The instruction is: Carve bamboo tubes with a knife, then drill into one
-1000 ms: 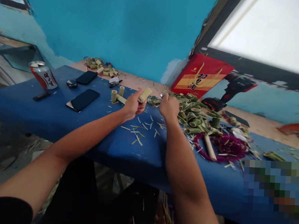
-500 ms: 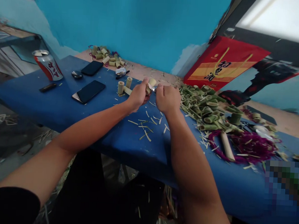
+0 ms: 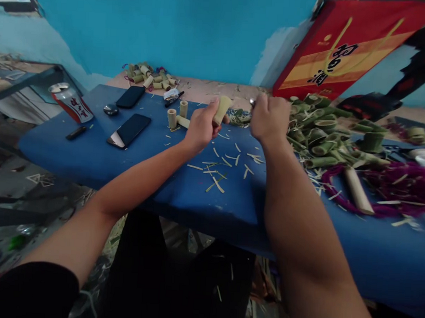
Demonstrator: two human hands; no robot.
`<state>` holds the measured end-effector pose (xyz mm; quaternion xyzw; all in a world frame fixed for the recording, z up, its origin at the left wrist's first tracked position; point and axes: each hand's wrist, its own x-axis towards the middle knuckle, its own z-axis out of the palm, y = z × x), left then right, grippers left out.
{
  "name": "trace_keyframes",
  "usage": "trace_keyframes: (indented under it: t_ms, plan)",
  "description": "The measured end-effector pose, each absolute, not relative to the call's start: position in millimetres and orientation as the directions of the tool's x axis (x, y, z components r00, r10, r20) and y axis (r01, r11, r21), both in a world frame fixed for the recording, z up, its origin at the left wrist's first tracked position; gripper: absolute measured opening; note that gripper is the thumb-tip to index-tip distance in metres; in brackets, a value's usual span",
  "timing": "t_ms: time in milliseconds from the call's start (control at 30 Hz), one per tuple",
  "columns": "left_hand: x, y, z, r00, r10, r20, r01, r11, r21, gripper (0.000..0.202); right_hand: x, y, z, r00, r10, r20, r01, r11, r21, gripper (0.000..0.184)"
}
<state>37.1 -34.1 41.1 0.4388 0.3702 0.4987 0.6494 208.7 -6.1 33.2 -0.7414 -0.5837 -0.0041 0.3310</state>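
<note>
My left hand point(image 3: 201, 126) is closed around a short pale bamboo piece point(image 3: 222, 110), whose upper end sticks out above the fingers. Off to its right, my right hand point(image 3: 270, 117) is a fist around a small knife point(image 3: 252, 102); only a shiny metal bit shows, and the rest is hidden by the fingers. The two hands are apart, both over the blue table point(image 3: 175, 185). Two short bamboo tubes stand upright left of my left hand, one of them a pale tube point(image 3: 171, 118), with another lying beside them. Thin bamboo shavings point(image 3: 215, 173) are scattered below the hands.
Right of my right hand lies a heap of green bamboo offcuts point(image 3: 317, 129), with purple fibre point(image 3: 403, 188) in front. A red gift bag point(image 3: 346, 52) leans at the wall. Phones point(image 3: 129, 131), a drink can point(image 3: 71, 103) and a bamboo tube pile point(image 3: 150, 77) are at left.
My right hand has pulled away to the right with the knife, off the bamboo piece. The bamboo piece in my left hand now shows more of its length. The view has shifted.
</note>
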Motion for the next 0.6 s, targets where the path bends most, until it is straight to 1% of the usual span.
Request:
trace_keyframes:
  t_ms: [33, 100, 167, 333, 467, 533, 600]
  plan:
    - [36.1, -32.1, 41.1, 0.218, 0.976, -0.025, -0.301, 0.091, 0.949, 0.059, 203.4, -8.6, 33.6, 0.246, 0.875, 0.417, 0.884, -0.026, -0.468, 0.064]
    - [34.0, -26.7, 39.3, 0.197, 0.980, -0.040, -0.315, 0.102, 0.944, 0.058, 188.8, -15.1, 34.1, 0.119, 0.884, 0.453, 0.905, 0.091, -0.416, 0.064]
    - [33.0, -22.2, 36.9, 0.169, 0.984, -0.051, -0.344, 0.107, 0.933, 0.059, 174.6, -22.0, 35.2, 0.053, 0.891, 0.451, 0.918, 0.134, -0.373, 0.060]
    - [34.7, -21.1, 37.5, 0.125, 0.992, -0.019, -0.323, 0.059, 0.945, 0.059, 159.9, -33.9, 43.1, 0.048, 0.913, 0.405, 0.943, 0.092, -0.319, 0.056]
    - [31.1, -19.8, 41.7, 0.104, 0.995, 0.001, -0.268, 0.027, 0.963, 0.056, 158.4, -36.5, 47.1, 0.050, 0.896, 0.441, 0.943, 0.103, -0.317, 0.055]
    - [28.7, -19.2, 41.5, 0.130, 0.991, 0.013, -0.255, 0.021, 0.967, 0.055, 162.4, -33.3, 46.5, 0.104, 0.882, 0.459, 0.947, 0.053, -0.317, 0.055]
    - [28.6, -21.3, 39.8, 0.198, 0.979, 0.046, -0.244, 0.004, 0.970, 0.056, 173.5, -26.5, 44.2, 0.213, 0.866, 0.452, 0.934, -0.044, -0.355, 0.059]
